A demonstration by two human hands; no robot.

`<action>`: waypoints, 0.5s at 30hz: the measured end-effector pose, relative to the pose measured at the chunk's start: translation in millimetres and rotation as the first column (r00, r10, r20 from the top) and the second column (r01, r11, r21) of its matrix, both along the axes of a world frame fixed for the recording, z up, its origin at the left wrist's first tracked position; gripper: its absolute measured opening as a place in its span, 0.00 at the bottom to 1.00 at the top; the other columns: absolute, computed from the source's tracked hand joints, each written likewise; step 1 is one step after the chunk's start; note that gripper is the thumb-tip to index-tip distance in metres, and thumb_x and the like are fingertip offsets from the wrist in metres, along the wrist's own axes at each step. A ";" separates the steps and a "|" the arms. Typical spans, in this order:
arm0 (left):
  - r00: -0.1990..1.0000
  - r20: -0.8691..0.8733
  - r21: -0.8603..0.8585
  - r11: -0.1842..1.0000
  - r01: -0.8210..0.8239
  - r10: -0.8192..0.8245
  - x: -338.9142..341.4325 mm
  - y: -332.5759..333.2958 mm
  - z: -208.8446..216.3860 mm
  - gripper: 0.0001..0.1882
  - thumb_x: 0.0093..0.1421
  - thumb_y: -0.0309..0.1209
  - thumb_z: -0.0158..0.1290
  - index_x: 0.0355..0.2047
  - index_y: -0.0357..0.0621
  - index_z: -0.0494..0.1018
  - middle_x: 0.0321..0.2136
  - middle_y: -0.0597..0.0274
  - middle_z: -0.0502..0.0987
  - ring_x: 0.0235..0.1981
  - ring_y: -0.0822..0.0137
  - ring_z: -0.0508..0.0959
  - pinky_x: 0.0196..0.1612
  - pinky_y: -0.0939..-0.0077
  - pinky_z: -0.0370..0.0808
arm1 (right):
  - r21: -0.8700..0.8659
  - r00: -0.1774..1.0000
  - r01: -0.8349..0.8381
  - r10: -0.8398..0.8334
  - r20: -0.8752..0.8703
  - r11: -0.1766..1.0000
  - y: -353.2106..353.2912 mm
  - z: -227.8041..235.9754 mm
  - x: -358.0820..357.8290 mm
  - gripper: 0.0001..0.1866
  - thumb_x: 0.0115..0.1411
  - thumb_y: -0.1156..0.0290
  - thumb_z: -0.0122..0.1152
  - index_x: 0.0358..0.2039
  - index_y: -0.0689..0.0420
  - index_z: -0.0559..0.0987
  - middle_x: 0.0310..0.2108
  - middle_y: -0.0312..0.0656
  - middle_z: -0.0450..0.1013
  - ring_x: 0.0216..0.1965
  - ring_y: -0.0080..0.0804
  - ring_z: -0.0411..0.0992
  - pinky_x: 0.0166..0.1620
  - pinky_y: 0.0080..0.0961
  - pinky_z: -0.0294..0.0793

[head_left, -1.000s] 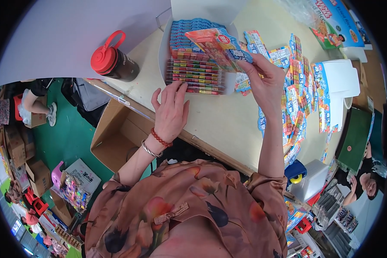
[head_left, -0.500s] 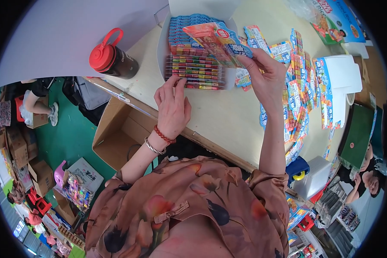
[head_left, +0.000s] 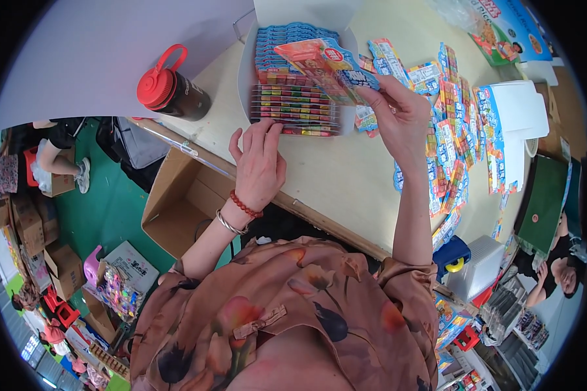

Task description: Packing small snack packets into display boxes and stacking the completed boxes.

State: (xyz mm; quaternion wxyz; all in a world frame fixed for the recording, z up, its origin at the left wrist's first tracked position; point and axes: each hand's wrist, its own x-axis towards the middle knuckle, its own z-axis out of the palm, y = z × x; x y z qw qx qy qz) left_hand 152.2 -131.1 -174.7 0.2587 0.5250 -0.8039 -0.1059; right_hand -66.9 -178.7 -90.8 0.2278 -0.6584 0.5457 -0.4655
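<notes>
From the head camera, the left hand (head_left: 259, 163) has slid forward along the table (head_left: 332, 176) and now rests open, fingertips touching the near edge of the packed row in the white box (head_left: 244, 78), steadying it. The right hand (head_left: 401, 117) still pinches one colourful packet (head_left: 323, 65) above the box, so that packet looks about to go in.

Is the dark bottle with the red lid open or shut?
Shut: the red lid sits on the bottle, which lies tipped on the table.
</notes>
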 end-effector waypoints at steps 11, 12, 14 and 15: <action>0.993 0.087 0.167 0.984 0.068 -0.083 4.5 -15.8 24.7 0.27 0.43 0.18 0.48 0.48 0.41 0.66 0.52 0.58 0.68 0.49 0.58 0.68 0.48 0.63 0.63 | 0.064 0.976 -0.144 0.153 -0.152 0.987 3.0 0.3 2.7 0.09 0.54 0.78 0.60 0.37 0.60 0.80 0.28 0.44 0.77 0.25 0.35 0.75 0.27 0.26 0.70; 0.990 0.098 0.172 0.982 0.084 -0.102 5.5 -15.5 25.6 0.27 0.42 0.18 0.49 0.48 0.40 0.66 0.52 0.58 0.68 0.50 0.57 0.68 0.48 0.62 0.63 | 0.063 0.976 -0.144 0.153 -0.154 0.988 2.6 0.7 3.4 0.09 0.54 0.78 0.60 0.37 0.60 0.80 0.28 0.44 0.77 0.25 0.35 0.75 0.27 0.26 0.70; 0.987 0.109 0.176 0.979 0.100 -0.121 7.7 -15.5 29.2 0.28 0.42 0.18 0.49 0.48 0.40 0.65 0.53 0.58 0.68 0.50 0.57 0.68 0.47 0.62 0.62 | 0.058 0.898 -0.188 0.196 -0.395 0.980 0.7 3.0 6.4 0.08 0.52 0.79 0.56 0.34 0.60 0.78 0.28 0.46 0.76 0.29 0.45 0.75 0.30 0.35 0.72; 0.981 0.123 0.206 0.971 0.123 -0.151 8.8 -15.7 31.8 0.27 0.43 0.19 0.50 0.48 0.38 0.65 0.54 0.54 0.67 0.51 0.56 0.67 0.48 0.62 0.62 | 0.057 0.897 -0.188 0.195 -0.396 0.980 -1.0 6.1 10.0 0.08 0.52 0.79 0.56 0.34 0.60 0.78 0.28 0.46 0.76 0.29 0.45 0.75 0.30 0.35 0.72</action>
